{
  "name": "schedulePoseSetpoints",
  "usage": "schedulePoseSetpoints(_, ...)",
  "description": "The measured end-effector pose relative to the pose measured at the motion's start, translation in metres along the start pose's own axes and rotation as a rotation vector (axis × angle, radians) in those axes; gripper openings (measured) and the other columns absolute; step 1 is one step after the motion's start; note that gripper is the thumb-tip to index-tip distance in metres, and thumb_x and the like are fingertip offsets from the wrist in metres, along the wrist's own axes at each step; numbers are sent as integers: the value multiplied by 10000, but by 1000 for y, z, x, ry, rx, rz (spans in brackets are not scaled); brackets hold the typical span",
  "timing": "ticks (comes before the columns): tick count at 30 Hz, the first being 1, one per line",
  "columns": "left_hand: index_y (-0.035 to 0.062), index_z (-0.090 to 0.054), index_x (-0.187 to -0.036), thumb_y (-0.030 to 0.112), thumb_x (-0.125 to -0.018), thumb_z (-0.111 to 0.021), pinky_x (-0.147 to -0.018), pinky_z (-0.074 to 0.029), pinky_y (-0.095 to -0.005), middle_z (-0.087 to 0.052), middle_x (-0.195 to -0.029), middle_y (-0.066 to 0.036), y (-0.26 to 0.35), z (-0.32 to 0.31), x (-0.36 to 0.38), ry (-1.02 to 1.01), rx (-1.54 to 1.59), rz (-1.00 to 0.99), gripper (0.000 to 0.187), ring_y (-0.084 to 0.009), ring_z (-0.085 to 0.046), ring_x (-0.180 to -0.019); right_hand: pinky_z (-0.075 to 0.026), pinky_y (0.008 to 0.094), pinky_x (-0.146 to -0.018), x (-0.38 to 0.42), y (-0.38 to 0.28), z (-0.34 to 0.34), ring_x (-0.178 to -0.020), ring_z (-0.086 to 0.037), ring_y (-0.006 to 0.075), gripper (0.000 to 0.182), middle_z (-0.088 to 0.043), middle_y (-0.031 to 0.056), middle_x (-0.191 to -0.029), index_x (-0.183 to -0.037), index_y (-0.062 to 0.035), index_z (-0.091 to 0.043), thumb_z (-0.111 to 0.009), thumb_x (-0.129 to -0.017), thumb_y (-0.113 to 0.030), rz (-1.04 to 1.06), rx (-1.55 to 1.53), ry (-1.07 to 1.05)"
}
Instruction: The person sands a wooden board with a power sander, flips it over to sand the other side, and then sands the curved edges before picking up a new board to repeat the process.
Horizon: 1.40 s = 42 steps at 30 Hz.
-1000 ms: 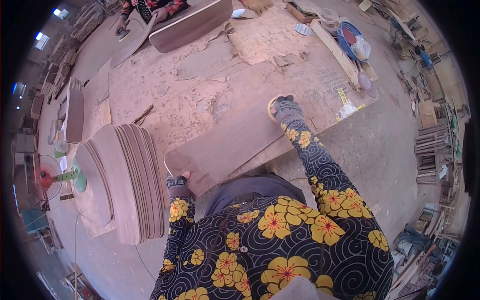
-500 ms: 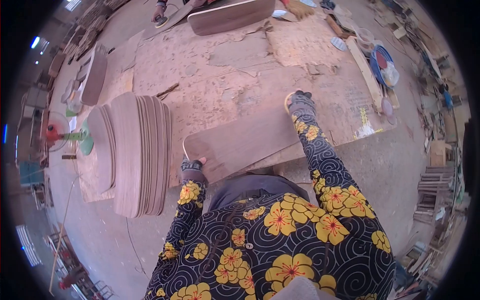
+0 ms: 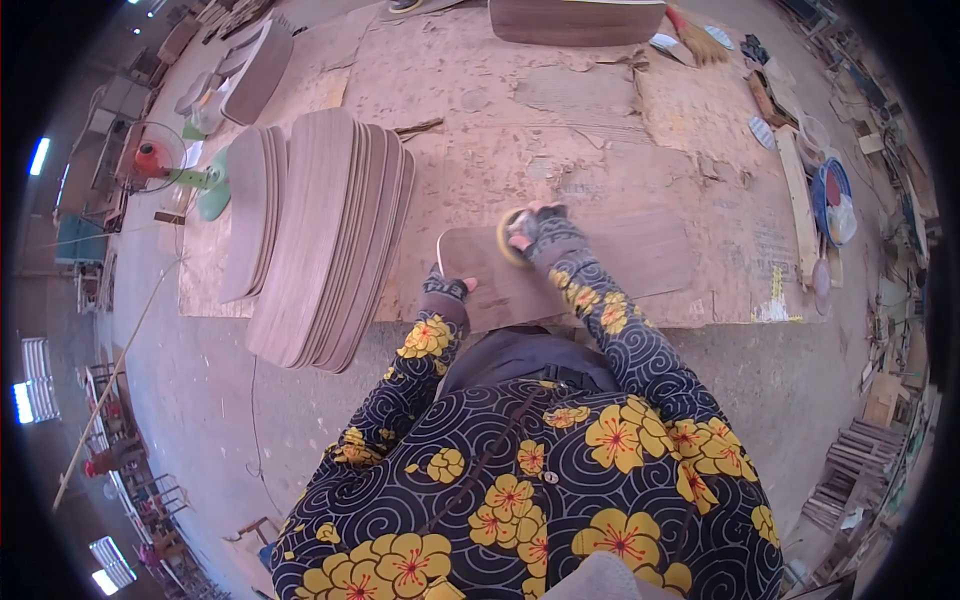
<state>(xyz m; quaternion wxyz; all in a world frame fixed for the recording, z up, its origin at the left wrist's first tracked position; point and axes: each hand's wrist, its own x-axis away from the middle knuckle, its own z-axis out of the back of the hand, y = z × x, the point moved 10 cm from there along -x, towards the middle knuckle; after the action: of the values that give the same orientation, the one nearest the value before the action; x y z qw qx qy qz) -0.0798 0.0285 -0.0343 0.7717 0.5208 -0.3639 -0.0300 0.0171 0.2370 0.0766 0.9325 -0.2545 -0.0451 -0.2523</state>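
Note:
A long rounded brown wooden board point(image 3: 620, 258) lies flat on the worktable point(image 3: 480, 150) in front of me. My right hand point(image 3: 540, 230), in a fingerless dark glove, presses a round yellow sanding pad point(image 3: 508, 238) onto the board's left part. My left hand point(image 3: 448, 288), also gloved, grips the board's near left edge. My flowered sleeves reach down from both hands.
A leaning stack of several similar boards point(image 3: 330, 235) stands at the left of the table. A green and red fan point(image 3: 165, 160) is beyond it. Another board point(image 3: 575, 20) lies at the far edge, beside a broom point(image 3: 695, 40). A blue basin point(image 3: 832, 200) sits at right.
My right hand has slid the sanding pad from the board's far right end to its left part, close to my left hand. The view has swung, so the table looks turned.

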Motion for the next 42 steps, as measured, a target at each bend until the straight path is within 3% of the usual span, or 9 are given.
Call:
schedulePoseSetpoints(6,32,-546,-1229,117,-797,-724,-734,-508,-396,-660,-1030,-143,-5,-4,-4,13,81,-127,476,-283,-635,-877,-467,473,-938,-13,233,-38,-1087,-585,389,521,-556,242,-1226,-1250,-124,-555,-530,-833,-435,-350,315,221)
schedulePoseSetpoints(12,-30,-517,-1274,278,-849,-701,-873,-464,-375,-643,-1107,-180,19,-11,-5,13,85,-137,557,-288,-608,-1007,-470,473,-905,66,267,10,-1052,-574,382,541,-551,228,-1208,-1185,-91,-549,-545,-826,-496,-568,207,363)
schedulePoseSetpoints(16,-25,-524,-1275,274,-853,-699,-880,-457,-370,-638,-1125,-172,33,-17,-30,3,-2,-75,546,-285,-600,-1013,-467,470,-902,29,174,-45,-1052,-564,388,553,-536,236,-1184,-1228,-113,-486,-604,-814,-462,-262,115,126)
schedulePoseSetpoints(22,27,-563,-1241,284,-850,-704,-868,-455,-395,-642,-1125,-142,42,-22,-26,-14,48,8,488,-288,-598,-1012,-468,476,-898,45,43,-38,-1022,-547,399,550,-471,236,-1215,-1223,-73,-471,-578,-794,-399,-6,-173,342)
schedulePoseSetpoints(27,24,-572,-1230,315,-835,-722,-868,-456,-415,-639,-1124,-159,33,-25,-36,-30,-60,27,513,-297,-599,-1019,-479,484,-875,69,171,-45,-942,-553,396,543,-493,214,-1158,-1189,-81,-478,-622,-790,-420,-52,219,367)
schedulePoseSetpoints(30,27,-574,-1223,319,-827,-728,-852,-461,-422,-640,-1116,-163,29,-30,-40,-38,-27,36,515,-305,-601,-1010,-477,485,-867,107,273,-29,-939,-570,404,552,-506,215,-1163,-1224,-86,-476,-644,-791,-386,-349,256,455)
schedulePoseSetpoints(32,29,-576,-1219,321,-822,-732,-841,-464,-427,-640,-1110,-166,29,-33,-41,-45,-19,39,517,-310,-602,-1004,-473,488,-866,140,277,15,-967,-569,409,567,-506,219,-1168,-1240,-91,-473,-661,-789,-380,-647,189,370)
schedulePoseSetpoints(35,32,-579,-1213,324,-814,-738,-825,-468,-435,-641,-1102,-170,27,-36,-43,-57,-19,41,519,-318,-604,-995,-474,494,-857,149,271,12,-1070,-548,456,571,-508,254,-1183,-1232,-71,-475,-661,-790,-381,-651,119,383)
schedulePoseSetpoints(42,40,-585,-1198,331,-796,-752,-787,-479,-452,-642,-1082,-180,27,-33,-47,-68,-20,51,524,-336,-608,-975,-415,461,-974,90,108,-57,-1132,-485,396,552,-471,221,-1212,-1247,-131,-451,-600,-825,-455,-23,133,410)
